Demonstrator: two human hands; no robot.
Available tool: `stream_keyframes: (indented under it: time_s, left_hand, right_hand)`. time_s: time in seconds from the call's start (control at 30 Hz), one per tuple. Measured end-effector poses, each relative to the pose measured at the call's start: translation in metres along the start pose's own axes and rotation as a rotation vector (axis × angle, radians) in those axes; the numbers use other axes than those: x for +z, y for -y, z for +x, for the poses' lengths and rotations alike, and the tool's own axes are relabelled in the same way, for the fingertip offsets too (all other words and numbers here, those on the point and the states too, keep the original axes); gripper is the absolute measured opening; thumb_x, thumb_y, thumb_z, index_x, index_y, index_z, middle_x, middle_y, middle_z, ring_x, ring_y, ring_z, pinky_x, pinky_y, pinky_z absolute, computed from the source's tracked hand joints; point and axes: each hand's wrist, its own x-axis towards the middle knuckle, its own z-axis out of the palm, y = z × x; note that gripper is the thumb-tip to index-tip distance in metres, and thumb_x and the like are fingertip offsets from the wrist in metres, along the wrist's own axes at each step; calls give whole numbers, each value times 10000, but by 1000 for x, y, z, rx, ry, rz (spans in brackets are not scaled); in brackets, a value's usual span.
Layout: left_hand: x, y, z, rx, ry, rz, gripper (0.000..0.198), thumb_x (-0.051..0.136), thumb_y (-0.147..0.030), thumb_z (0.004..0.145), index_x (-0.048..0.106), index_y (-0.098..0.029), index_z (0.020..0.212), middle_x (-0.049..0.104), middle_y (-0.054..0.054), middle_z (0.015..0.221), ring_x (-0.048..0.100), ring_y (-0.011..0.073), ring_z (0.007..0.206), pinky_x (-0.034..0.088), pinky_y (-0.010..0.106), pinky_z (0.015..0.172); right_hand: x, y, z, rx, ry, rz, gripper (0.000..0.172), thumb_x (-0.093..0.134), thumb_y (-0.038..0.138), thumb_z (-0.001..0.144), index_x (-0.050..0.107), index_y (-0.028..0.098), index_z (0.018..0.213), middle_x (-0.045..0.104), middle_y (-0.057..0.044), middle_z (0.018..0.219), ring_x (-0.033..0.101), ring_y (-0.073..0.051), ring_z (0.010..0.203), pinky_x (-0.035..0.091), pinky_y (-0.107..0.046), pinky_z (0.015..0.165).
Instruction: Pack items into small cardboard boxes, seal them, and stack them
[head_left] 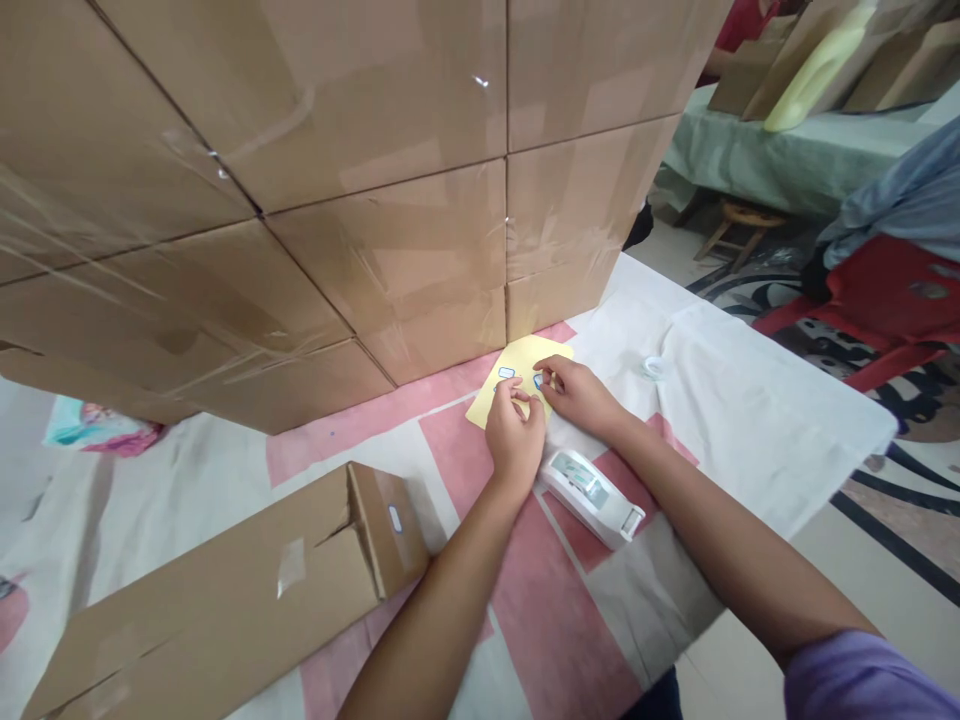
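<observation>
A yellow sheet (pixel 525 358) lies on the pink and white cloth (pixel 712 400) at the foot of a wall of stacked cardboard boxes (pixel 337 180). A small blue-edged white sticker (pixel 506 373) sits on it. My left hand (pixel 514 430) rests on the sheet's near edge with fingers curled down on it. My right hand (pixel 574 392) pinches at a second small sticker (pixel 538 380) on the sheet. A white tape dispenser (pixel 592 495) lies just below both hands.
A long flat cardboard box (pixel 225 600) with a small sticker on its end lies at the lower left. A tape roll (pixel 654 367) sits on the cloth at right. Red plastic chair (pixel 885 300), a stool and a green-covered table (pixel 787 150) stand beyond.
</observation>
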Motion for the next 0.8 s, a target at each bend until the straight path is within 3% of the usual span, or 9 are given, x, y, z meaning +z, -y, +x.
stream_keyframes:
  time_s: [0.23, 0.37, 0.53, 0.8]
  left_hand:
    - [0, 1, -1, 3, 14, 18, 271, 573, -235, 876, 569, -257, 1146, 678, -14, 953, 628, 144, 769, 452, 275, 711]
    - [0, 1, -1, 8, 12, 20, 273, 579, -233, 877, 573, -255, 1149, 682, -6, 959, 649, 164, 862, 458, 282, 732]
    - [-1, -1, -1, 2, 13, 30, 267, 579, -238, 877, 576, -257, 1144, 683, -7, 957, 646, 165, 840, 454, 287, 719]
    - [-1, -1, -1, 5, 22, 48, 270, 572, -238, 886, 573, -261, 1155, 686, 0, 970, 663, 178, 883, 467, 292, 731]
  right_hand:
    - [1, -3, 2, -3, -34, -64, 215, 578, 122, 868, 688, 154, 1049, 588, -58, 892, 537, -168, 683, 425, -294, 656]
    - [1, -3, 2, -1, -32, -66, 174, 577, 130, 873, 701, 154, 993, 586, -61, 890, 544, -167, 685, 429, -296, 653]
    - [0, -3, 2, 0, -64, -28, 137, 578, 136, 867, 703, 164, 915, 626, -76, 897, 568, -177, 707, 445, -303, 660]
    - [-1, -2, 2, -26, -64, -52, 111, 566, 96, 831, 603, 189, 783, 597, -46, 820, 536, -168, 677, 412, -285, 649]
